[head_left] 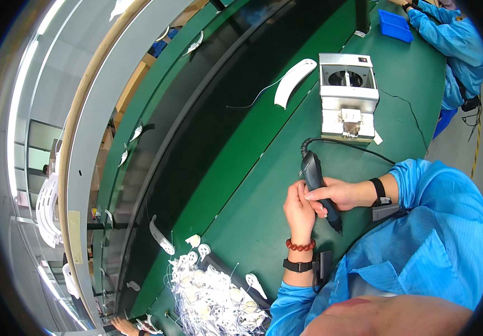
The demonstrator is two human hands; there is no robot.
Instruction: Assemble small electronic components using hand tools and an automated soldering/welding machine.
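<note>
A black electric screwdriver lies slantwise between my two hands, its tip turned towards my body and its coiled cord at the far end. My right hand comes in from the right and wraps round the middle of the tool. From below, my left hand, with a red bead bracelet at the wrist, closes against the tool's left side. Its fingers overlap those of the right hand, so whether anything small sits between them is hidden. Just beyond the hands stands a metal screw feeder.
White plastic parts with thin wires form a pile at the near left. A curved white part lies on the dark conveyor belt. At the far right a co-worker in blue sits near a blue tray. Another person's hand shows at lower left.
</note>
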